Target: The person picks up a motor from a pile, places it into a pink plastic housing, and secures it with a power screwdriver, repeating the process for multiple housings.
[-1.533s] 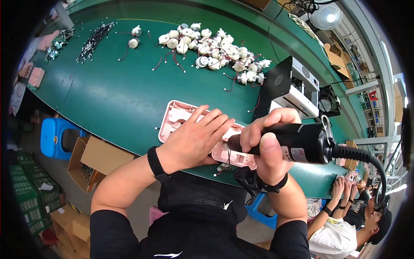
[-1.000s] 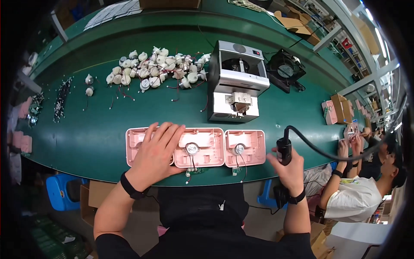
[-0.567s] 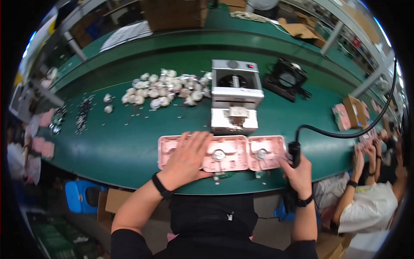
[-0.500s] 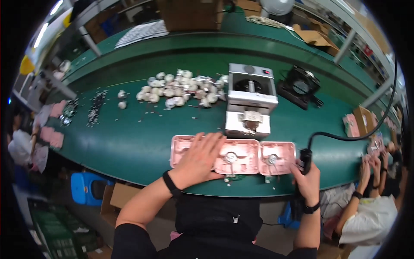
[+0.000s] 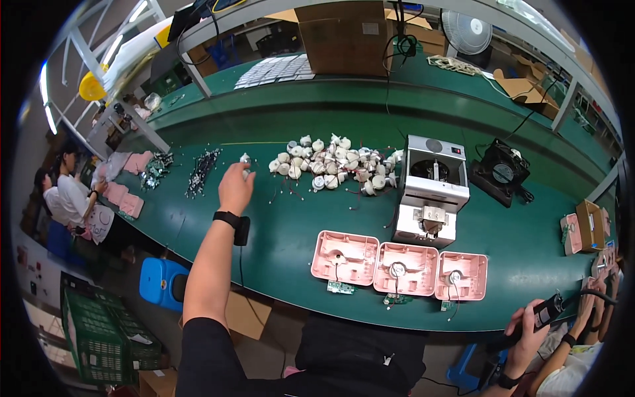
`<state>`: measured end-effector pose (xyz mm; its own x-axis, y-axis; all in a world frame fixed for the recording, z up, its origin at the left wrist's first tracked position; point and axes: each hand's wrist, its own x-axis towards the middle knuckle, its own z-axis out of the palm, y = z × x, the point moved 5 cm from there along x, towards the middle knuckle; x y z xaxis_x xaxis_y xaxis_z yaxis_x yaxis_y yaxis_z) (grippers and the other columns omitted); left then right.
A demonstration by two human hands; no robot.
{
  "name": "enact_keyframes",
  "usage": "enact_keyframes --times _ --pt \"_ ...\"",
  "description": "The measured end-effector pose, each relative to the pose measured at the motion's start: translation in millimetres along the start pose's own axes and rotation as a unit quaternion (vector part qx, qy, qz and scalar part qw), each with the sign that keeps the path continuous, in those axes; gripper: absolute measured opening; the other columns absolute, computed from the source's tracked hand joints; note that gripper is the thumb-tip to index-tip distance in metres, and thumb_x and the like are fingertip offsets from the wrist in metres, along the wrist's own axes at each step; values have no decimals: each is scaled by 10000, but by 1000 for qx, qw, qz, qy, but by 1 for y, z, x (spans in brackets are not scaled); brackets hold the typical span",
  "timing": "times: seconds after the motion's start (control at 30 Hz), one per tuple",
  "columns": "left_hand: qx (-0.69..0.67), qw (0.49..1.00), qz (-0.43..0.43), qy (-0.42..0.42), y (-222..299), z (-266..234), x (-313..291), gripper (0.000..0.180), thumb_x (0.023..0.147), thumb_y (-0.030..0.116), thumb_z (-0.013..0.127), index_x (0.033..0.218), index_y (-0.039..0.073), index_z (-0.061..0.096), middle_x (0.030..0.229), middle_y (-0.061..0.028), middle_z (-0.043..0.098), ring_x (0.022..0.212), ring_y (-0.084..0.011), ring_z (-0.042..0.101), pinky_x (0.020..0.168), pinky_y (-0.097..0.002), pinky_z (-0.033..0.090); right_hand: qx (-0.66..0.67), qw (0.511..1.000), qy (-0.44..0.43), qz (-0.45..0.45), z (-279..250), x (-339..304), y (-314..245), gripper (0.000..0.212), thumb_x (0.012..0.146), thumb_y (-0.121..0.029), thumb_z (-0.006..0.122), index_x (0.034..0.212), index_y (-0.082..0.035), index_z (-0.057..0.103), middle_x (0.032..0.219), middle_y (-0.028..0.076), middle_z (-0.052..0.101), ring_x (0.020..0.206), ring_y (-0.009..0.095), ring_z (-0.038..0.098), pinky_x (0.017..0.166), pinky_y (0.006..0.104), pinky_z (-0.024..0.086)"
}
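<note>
My left hand (image 5: 236, 188) is stretched out over the bench, its fingers curled at a small white round part that they mostly hide. Just beyond the fingertips sits another white round part (image 5: 245, 159). My right hand (image 5: 526, 334) grips a black corded electric screwdriver (image 5: 548, 311) off the bench's front edge, to the right. Three pink plastic housings (image 5: 344, 255) lie open side by side before me. Wires run from inside them to small green circuit boards (image 5: 340, 287) at their near edges; the middle and right housings each hold a round metal part.
A pile of white round parts (image 5: 331, 162) lies beyond the housings, beside a grey-and-white machine (image 5: 433, 192). A black fan-like device (image 5: 501, 172) is at the back right. Small dark parts (image 5: 202, 172) lie at left. A blue stool (image 5: 162, 283) stands below. Co-workers sit at both sides.
My left hand has left the pink housings and reached far left to the white parts. My right hand has drawn the screwdriver away to the right. The view has shifted.
</note>
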<state>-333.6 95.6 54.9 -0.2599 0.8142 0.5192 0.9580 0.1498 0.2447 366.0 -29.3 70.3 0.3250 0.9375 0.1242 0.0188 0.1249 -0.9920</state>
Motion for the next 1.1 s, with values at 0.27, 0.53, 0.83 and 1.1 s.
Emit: enact_keyframes --times 0.27,0.53,0.83,1.1 --pt "17 990 -94 -105 -57 36 -13 293 886 215 723 1122 63 637 1084 -117 692 932 -252 665 814 -369 532 -40 998 -51 -20 26 -12 -14 255 965 -173 646 1089 -42 466 748 79 585 487 120 511 457 229 429" --pt "-491 796 -263 -238 0 9 -77 300 968 183 624 1231 45 577 1136 -76 691 850 -104 606 736 -249 480 -10 992 -126 -10 63 -14 -27 344 929 -218 697 1097 -44 452 757 81 582 504 129 522 470 236 442" --pt "-669 594 -255 -368 76 -10 -111 275 1026 143 525 1284 48 536 1222 -95 631 939 -119 591 749 -240 471 18 981 -195 -4 104 -20 -34 457 865 -269 775 1095 -48 447 759 87 585 516 140 533 486 250 459" --pt "-591 696 -129 -386 138 -29 -125 318 1005 110 589 1304 23 530 1247 -80 617 1060 -158 621 886 -299 513 31 983 -183 7 93 -26 -27 478 850 -281 793 1090 -49 451 755 90 584 516 142 532 486 251 461"
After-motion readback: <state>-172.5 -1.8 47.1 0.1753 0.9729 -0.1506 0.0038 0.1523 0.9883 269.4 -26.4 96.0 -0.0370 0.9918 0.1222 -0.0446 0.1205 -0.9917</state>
